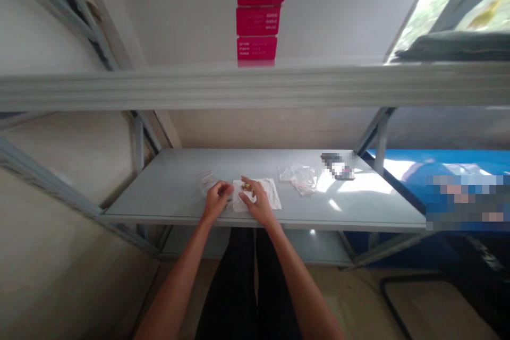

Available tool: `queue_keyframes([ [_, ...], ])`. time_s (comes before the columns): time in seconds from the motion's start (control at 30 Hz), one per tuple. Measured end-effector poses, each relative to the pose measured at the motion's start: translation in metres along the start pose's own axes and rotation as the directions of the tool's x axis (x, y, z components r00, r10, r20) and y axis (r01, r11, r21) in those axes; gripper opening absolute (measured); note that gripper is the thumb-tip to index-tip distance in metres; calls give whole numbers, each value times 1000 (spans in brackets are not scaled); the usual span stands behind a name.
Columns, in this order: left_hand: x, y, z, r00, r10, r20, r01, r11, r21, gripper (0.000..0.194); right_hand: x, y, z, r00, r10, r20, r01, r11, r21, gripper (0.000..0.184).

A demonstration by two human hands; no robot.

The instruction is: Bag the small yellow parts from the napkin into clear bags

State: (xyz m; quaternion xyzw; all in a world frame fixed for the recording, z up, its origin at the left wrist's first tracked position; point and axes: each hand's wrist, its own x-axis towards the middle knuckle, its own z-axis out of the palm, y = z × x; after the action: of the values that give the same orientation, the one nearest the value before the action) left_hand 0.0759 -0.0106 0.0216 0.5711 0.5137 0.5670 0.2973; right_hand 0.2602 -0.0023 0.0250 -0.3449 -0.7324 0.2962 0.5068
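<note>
My left hand (217,201) is closed at the front of the grey shelf, its fingertips pinched together; whatever they hold is too small to make out. Just right of it, my right hand (258,202) has thumb and fingers apart over a flat white sheet or pouch (273,196). Small yellow and dark pieces (247,187) lie on the white sheet beside the right fingers, partly covered by them. A few tiny dark bits (228,204) sit by the left fingertips. Behind the left hand is a clear plastic bag (205,179).
More clear plastic bags (299,178) lie right of the white sheet, and a blurred-out object (338,166) is at the back right. A thick upper shelf beam (255,87) crosses above, with pink-red boxes (257,21) on that shelf. Metal posts (381,141) flank the work shelf (159,191).
</note>
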Motion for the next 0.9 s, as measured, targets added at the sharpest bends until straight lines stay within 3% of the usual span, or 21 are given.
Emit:
queue_keyframes([
  [0.07,0,-2,0,1000,-9,-9,9,998,-68,31,0,3,2,999,50,10,-50,998,31,48],
  [0.13,1,-4,0,1000,-16,-2,16,992,-126,32,1,7,4,995,100,24,-102,992,75,34],
  [0.2,2,-7,0,999,-32,14,34,984,-177,34,1,12,3,987,148,-56,-140,982,128,25],
  [0.3,3,-11,-1,997,-60,55,70,978,-195,38,0,19,0,950,223,-219,-170,957,235,27],
  [0.33,3,-11,-1,996,-62,68,73,982,-176,39,0,20,-1,949,233,-212,-174,949,263,28],
  [0.47,3,-10,-4,990,-30,137,39,997,-62,31,0,27,2,979,205,-5,-195,936,292,28],
  [0.67,2,-7,-5,986,-45,158,53,997,-47,28,2,27,5,978,203,45,-208,948,240,30],
  [0.9,0,2,-5,981,-24,192,31,999,-33,26,3,14,1,990,115,85,-123,987,100,32],
])
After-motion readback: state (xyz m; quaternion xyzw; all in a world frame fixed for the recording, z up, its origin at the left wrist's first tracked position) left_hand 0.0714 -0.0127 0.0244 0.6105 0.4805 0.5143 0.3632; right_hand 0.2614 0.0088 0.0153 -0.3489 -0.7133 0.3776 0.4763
